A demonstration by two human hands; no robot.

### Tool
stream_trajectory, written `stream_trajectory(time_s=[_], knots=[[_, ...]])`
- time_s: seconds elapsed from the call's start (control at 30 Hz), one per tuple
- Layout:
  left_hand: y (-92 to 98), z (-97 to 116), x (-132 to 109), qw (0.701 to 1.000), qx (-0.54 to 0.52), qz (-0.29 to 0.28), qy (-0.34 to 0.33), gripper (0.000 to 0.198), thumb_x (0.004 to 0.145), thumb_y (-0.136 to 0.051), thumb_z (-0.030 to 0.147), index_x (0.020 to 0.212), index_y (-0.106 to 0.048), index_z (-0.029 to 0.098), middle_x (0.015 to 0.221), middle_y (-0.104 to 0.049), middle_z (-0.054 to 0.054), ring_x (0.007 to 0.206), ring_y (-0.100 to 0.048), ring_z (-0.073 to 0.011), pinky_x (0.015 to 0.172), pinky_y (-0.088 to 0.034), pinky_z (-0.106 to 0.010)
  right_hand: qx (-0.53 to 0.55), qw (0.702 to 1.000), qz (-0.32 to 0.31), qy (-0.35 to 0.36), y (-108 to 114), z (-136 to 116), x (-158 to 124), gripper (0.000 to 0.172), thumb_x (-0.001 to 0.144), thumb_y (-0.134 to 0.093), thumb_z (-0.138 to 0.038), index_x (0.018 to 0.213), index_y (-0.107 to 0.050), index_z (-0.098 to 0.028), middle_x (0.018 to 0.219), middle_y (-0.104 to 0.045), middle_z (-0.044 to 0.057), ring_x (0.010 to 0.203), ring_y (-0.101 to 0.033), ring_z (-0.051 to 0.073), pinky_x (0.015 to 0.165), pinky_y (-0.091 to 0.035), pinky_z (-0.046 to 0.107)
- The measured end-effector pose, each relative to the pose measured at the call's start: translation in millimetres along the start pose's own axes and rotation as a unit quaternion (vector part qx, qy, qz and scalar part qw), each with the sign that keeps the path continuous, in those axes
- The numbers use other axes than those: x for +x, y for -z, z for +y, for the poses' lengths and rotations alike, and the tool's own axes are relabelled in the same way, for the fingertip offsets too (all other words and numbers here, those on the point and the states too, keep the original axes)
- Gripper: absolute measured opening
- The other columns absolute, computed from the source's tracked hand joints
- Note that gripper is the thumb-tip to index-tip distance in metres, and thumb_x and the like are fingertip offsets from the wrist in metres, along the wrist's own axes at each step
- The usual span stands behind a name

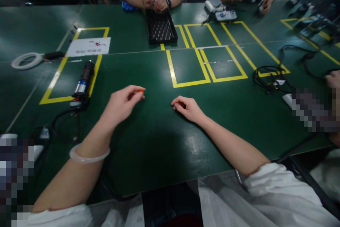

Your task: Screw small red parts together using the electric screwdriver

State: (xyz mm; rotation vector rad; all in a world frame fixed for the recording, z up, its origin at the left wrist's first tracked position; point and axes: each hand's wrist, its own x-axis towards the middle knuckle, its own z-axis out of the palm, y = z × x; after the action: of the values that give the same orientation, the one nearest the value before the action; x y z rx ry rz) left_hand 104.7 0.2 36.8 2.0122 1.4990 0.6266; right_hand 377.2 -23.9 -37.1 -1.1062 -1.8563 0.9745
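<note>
My left hand (122, 103) is just above the green table (159, 131), its fingers closed in a pinch. A small orange piece (141, 91) shows between thumb and fingertips; it is too small for me to tell its kind. To the right, my right hand (188, 108) is by the table surface with its fingers curled in. Whether anything lies inside those fingers is hidden. A white bangle (89, 154) circles my left wrist. The black cylindrical device (84, 78) with a blue and silver band lies left of my left hand, apart from it.
Yellow tape rectangles (190, 84) mark the table. Across from me, a person's hands hold something over a black tray (162, 28); another person handles a dark tool. A paper sheet (89, 46) and white cable coil (26, 60) lie left, a black cable coil (268, 78) right.
</note>
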Motion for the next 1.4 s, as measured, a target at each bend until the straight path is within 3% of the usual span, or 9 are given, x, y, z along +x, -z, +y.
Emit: stream_trajectory(time_s=[0.13, 0.27, 0.43, 0.57, 0.73, 1.03, 1.23, 1.4], knots=[[-49.2, 26.8, 8.0, 0.964, -0.194, -0.181, -0.019, 0.06, 0.091, -0.055, 0.043, 0.143, -0.047, 0.015, 0.085, -0.067, -0.004, 0.08, -0.064, -0.0173, 0.079, -0.051, -0.032, 0.065, 0.997, -0.04, 0.014, 0.7, -0.4, -0.1, 0.018, 0.087, -0.062, -0.024, 0.103, -0.064, -0.016, 0.08, -0.068, 0.0, 0.066, -0.057, 0.01, 0.063, -0.044, 0.022], [-73.9, 22.2, 10.3, 0.928, -0.286, -0.239, -0.013, 0.069, 0.09, -0.058, 0.041, 0.15, -0.038, 0.013, 0.081, -0.064, -0.002, 0.076, -0.061, -0.0152, 0.074, -0.049, -0.029, 0.111, 0.99, -0.091, 0.015, 0.4, -0.9, 0.7, 0.029, 0.086, -0.068, -0.035, 0.108, -0.061, -0.017, 0.083, -0.069, 0.001, 0.07, -0.059, 0.011, 0.064, -0.045, 0.024], [-79.0, 13.0, 8.2, 0.921, -0.32, -0.222, 0.008, 0.061, 0.094, -0.054, 0.042, 0.146, -0.042, 0.014, 0.088, -0.066, -0.004, 0.079, -0.062, -0.0148, 0.078, -0.05, -0.03, 0.136, 0.987, -0.089, 0.002, -1.9, -0.5, 1.2, 0.022, 0.088, -0.067, -0.036, 0.1, -0.062, -0.017, 0.083, -0.07, 0.002, 0.069, -0.059, 0.012, 0.065, -0.046, 0.025], [-80.0, 9.0, 8.3, 0.92, -0.34, -0.192, 0.041, 0.042, 0.093, -0.053, 0.044, 0.121, -0.056, 0.012, 0.085, -0.065, -0.005, 0.074, -0.062, -0.0143, 0.074, -0.051, -0.03, 0.136, 0.989, -0.061, 0.0, -2.9, 0.7, 0.6, 0.022, 0.087, -0.069, -0.034, 0.1, -0.063, -0.018, 0.083, -0.068, 0.001, 0.069, -0.058, 0.011, 0.063, -0.045, 0.024], [-81.3, 7.9, 9.0, 0.918, -0.334, -0.209, 0.041, 0.035, 0.089, -0.059, 0.047, 0.095, -0.061, 0.012, 0.082, -0.064, -0.005, 0.073, -0.061, -0.0136, 0.071, -0.049, -0.028, 0.118, 0.993, -0.028, 0.004, -2.7, 2.1, 0.3, 0.021, 0.086, -0.069, -0.032, 0.1, -0.063, -0.018, 0.08, -0.064, 0.0, 0.068, -0.056, 0.011, 0.061, -0.044, 0.023], [-79.3, 13.0, 6.4, 0.916, -0.331, -0.222, 0.033, 0.035, 0.083, -0.068, 0.044, 0.097, -0.061, 0.013, 0.087, -0.065, -0.005, 0.076, -0.059, -0.0134, 0.073, -0.048, -0.028, 0.117, 0.993, -0.029, -0.004, -3.7, -0.5, 0.3, 0.025, 0.086, -0.069, -0.037, 0.101, -0.062, -0.018, 0.077, -0.063, -0.001, 0.064, -0.054, 0.01, 0.059, -0.044, 0.023], [-80.3, 13.1, 4.7, 0.92, -0.329, -0.21, 0.032, 0.031, 0.083, -0.069, 0.039, 0.098, -0.058, 0.014, 0.083, -0.064, -0.003, 0.074, -0.059, -0.0131, 0.069, -0.047, -0.027, 0.16, 0.986, -0.03, -0.039, -3.8, 2.0, -0.1, 0.029, 0.091, -0.062, -0.047, 0.098, -0.061, -0.018, 0.08, -0.065, 0.0, 0.069, -0.061, 0.011, 0.067, -0.049, 0.025], [-80.5, 14.2, 2.8, 0.922, -0.333, -0.194, 0.022, 0.03, 0.079, -0.073, 0.032, 0.098, -0.057, 0.015, 0.083, -0.061, -0.001, 0.071, -0.056, -0.0102, 0.067, -0.045, -0.024, 0.122, 0.991, -0.028, -0.039, -3.0, 2.1, 0.7, 0.024, 0.092, -0.061, -0.041, 0.089, -0.062, -0.017, 0.073, -0.062, -0.001, 0.065, -0.057, 0.011, 0.063, -0.045, 0.024]])
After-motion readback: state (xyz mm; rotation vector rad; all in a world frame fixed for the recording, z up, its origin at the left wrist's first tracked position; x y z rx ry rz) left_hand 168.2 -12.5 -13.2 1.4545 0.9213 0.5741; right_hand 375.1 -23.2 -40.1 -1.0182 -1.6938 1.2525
